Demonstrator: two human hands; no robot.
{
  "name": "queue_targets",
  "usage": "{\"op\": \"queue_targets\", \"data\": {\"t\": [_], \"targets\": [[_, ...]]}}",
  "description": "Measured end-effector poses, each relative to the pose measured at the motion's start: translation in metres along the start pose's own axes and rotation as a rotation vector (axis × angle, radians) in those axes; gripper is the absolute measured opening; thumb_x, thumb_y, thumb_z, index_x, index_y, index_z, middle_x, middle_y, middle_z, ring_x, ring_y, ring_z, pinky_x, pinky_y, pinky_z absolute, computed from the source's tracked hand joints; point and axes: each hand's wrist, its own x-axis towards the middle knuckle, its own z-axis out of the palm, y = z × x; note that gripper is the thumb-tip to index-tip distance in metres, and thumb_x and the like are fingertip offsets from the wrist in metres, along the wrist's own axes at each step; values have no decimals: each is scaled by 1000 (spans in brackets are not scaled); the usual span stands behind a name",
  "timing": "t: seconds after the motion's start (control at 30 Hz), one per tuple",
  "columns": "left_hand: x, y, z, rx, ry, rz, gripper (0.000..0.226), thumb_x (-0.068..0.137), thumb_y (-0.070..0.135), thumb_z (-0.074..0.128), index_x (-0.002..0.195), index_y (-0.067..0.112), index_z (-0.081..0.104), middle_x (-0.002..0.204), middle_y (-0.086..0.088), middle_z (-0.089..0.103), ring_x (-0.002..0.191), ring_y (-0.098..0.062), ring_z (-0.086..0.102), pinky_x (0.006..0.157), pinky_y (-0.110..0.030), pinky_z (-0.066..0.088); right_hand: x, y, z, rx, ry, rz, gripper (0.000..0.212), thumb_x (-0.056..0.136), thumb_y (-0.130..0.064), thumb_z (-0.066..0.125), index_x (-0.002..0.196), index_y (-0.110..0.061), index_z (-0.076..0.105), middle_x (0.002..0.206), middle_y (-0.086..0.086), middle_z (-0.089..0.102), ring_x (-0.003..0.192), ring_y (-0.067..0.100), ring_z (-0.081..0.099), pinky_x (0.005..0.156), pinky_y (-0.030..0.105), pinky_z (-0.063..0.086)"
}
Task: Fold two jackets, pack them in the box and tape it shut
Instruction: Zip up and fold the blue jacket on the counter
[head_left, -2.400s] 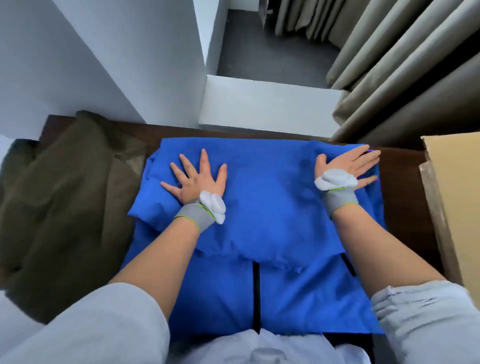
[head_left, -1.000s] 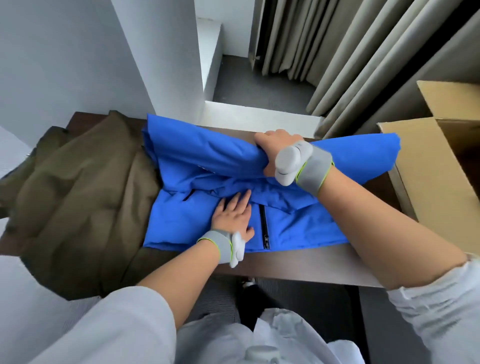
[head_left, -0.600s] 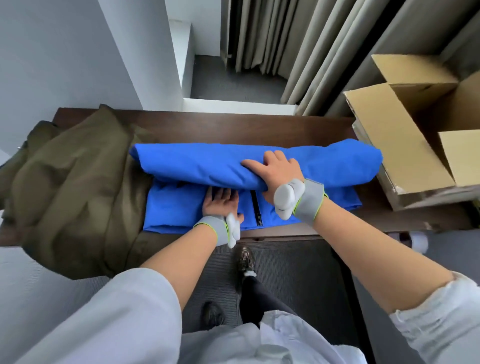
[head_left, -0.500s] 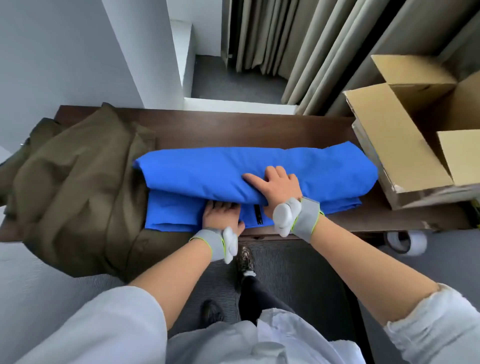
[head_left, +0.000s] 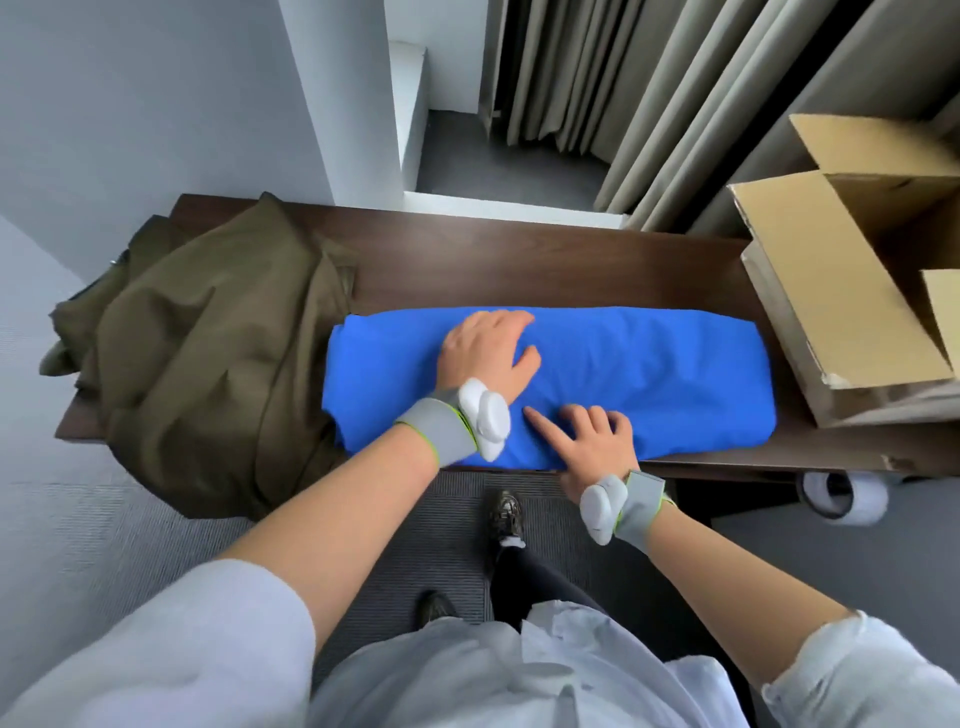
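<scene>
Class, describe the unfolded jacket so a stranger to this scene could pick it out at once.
Find the dark wooden table. At its left end lies the olive jacket, heaped and spilling over the edge. Unlike the folded blue jacket beside it, it is rumpled.

the box (head_left: 810, 291) runs off the right edge, and the table (head_left: 519, 260) hides part of the tape roll (head_left: 870, 501).

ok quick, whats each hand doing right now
left hand: open, pressing flat on top of the folded blue jacket
right hand: open, fingers spread on the jacket's near edge
</scene>
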Motion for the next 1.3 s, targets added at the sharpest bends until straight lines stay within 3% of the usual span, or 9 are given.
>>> {"op": "queue_targets", "data": {"t": [0.17, 0.27, 0.37, 0.47, 0.67, 0.8, 0.9, 1.03, 1.3], "targets": [[-8, -34, 47, 432, -189, 20, 73, 92, 62, 25, 151, 27, -2, 159, -4, -10, 147, -23, -9, 115, -56, -6, 10, -3, -21, 279, -46, 231, 70, 70, -55, 30, 129, -27, 54, 112, 1, 60, 105, 27, 57, 89, 46, 39], [0, -42, 50, 456, -142, 21, 74, 91, 64, 21, 151, 27, -2, 159, -4, -8, 147, -23, -7, 114, -56, -6, 32, 5, -26, 294, -93, 366, 78, 76, -63, 9, 143, -34, 35, 149, -4, 33, 141, 17, 24, 112, 48, 12], [6, -50, 53, 505, -49, 46, 75, 84, 64, 19, 147, 24, 28, 156, -8, 23, 144, -27, 23, 112, -59, 15, 54, 31, -24, 234, -230, 416, 57, 95, -57, 24, 148, -41, 11, 159, -9, -1, 147, 13, -6, 113, 56, -5], [13, -63, 64, 508, -46, 71, 76, 80, 64, 26, 140, 21, 43, 146, -10, 42, 134, -29, 42, 109, -59, 23, 71, 54, -10, 227, -266, 509, 61, 96, -56, 25, 148, -41, 0, 159, -6, -9, 146, 13, -11, 113, 57, -8], [50, -74, 79, 524, -34, 95, 76, 80, 65, 26, 142, 22, 30, 149, -10, 37, 138, -29, 28, 108, -59, 19, 102, 69, 9, 285, -302, 497, 77, 79, -70, 4, 149, -40, -2, 159, -4, -8, 146, 14, -10, 112, 56, -10], [91, -66, 56, 494, -217, -23, 92, 69, 77, 12, 148, 32, 21, 156, -1, 23, 142, -24, 25, 112, -51, 19, 149, 94, -11, 245, -416, 446, 71, 87, -69, 34, 148, -39, 14, 154, -1, 19, 144, 17, 13, 115, 54, 6], [155, -68, 11, 294, -643, -97, 111, 60, 80, 51, 150, 34, 4, 156, 6, 19, 142, -23, 22, 115, -39, 22, 211, 123, -41, 212, -697, 224, 102, 66, -81, 51, 149, -36, 11, 151, -4, 29, 140, 18, 26, 114, 44, 21], [198, -83, -15, 430, -1000, -171, 122, 66, 39, 82, 151, 24, -4, 157, 5, 16, 143, -18, 26, 114, -28, 25, 245, 130, -50, 1, -1018, -21, 117, 57, -78, 65, 149, -37, 5, 149, -7, 36, 135, 20, 39, 103, 26, 33], [197, -99, -3, 250, -903, -335, 77, 36, 35, 75, 107, 14, 54, 96, -4, 58, 91, -8, 56, 68, -23, 46, 263, 122, -38, 97, -973, 36, 85, 59, -68, 73, 126, -22, 44, 124, -8, 56, 113, 21, 56, 79, 24, 37]]}}
